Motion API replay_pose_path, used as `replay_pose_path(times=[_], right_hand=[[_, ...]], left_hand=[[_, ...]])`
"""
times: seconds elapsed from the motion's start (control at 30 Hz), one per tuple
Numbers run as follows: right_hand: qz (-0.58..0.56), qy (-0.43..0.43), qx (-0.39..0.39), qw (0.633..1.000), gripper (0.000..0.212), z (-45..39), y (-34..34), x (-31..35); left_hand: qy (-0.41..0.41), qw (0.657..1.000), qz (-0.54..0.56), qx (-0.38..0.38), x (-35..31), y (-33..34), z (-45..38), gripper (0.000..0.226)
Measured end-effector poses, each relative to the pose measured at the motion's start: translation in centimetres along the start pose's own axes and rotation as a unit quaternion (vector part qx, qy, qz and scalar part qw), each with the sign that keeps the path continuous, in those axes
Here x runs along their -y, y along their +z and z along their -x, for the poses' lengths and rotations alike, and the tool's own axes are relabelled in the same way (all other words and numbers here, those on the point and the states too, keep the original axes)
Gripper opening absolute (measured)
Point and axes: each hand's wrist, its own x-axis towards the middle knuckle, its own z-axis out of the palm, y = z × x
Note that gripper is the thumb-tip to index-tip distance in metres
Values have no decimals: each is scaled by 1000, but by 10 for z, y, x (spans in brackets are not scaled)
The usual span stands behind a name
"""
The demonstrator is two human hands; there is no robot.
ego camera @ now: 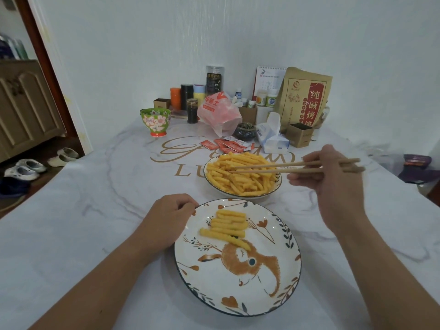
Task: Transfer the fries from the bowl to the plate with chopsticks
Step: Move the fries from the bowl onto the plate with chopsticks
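A shallow white bowl (215, 185) heaped with yellow fries (240, 177) stands at the table's middle. In front of it lies a white plate (262, 291) painted with a brown rabbit, holding several fries (228, 225) laid side by side near its far edge. My right hand (331, 184) grips a pair of wooden chopsticks (273, 168) whose tips reach over the fries in the bowl; I cannot tell if they pinch one. My left hand (170, 220) rests on the table with fingers curled at the plate's left rim.
Behind the bowl lie red sauce packets (223, 145), a tissue pack (271, 136), a pink plastic bag (217, 111), a green floral bowl (156, 120), jars, bottles and a brown paper bag (304, 96). The table's left edge drops toward shoes on the floor (26, 169).
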Motion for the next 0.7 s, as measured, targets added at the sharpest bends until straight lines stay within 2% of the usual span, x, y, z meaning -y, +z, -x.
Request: replay_pose_path(times=[0.13,0.37,0.7], right_hand=[[14,7,43,999,47,15,29,-13],[3,0,6,1000,47,11,32,-16],[45,2,21,999,43,10,37,-31]], left_hand=[[5,1000,-6,0,-1,0,0,34],[8,1000,-15,1,-1,0,0,33],[3,1000,-15,4,0,0,-1,32]])
